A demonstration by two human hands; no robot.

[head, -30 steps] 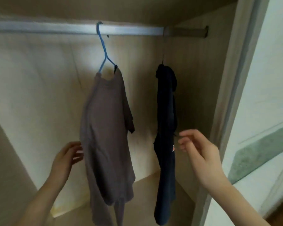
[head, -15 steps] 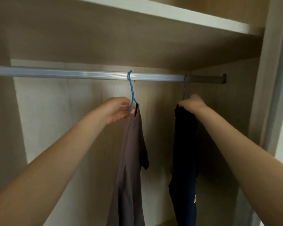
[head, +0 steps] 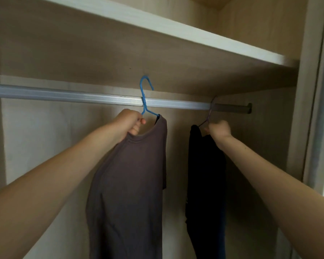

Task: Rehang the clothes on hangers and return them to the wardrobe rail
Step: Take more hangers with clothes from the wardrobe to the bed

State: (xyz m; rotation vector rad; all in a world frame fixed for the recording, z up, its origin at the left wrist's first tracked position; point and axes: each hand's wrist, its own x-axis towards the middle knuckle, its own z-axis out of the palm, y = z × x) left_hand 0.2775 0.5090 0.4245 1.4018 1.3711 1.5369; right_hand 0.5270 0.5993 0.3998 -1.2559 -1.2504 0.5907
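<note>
A grey-brown T-shirt (head: 131, 184) hangs on a blue hanger (head: 144, 96). My left hand (head: 128, 124) grips that hanger at its neck, with the hook raised above the silver wardrobe rail (head: 73, 96). A dark navy garment (head: 206, 184) hangs to the right on a thin purple hanger (head: 209, 116), whose hook sits at the rail near its right end. My right hand (head: 218, 130) grips this hanger just below the hook.
A wooden shelf (head: 157, 25) runs right above the rail. The wardrobe's right side panel and door frame (head: 314, 109) stand close to the dark garment. The rail's left stretch carries no hangers.
Both hands rose from the garments' lower parts to the hangers' necks and closed on them. The blue hook has lifted above the rail, and the T-shirt has turned toward me.
</note>
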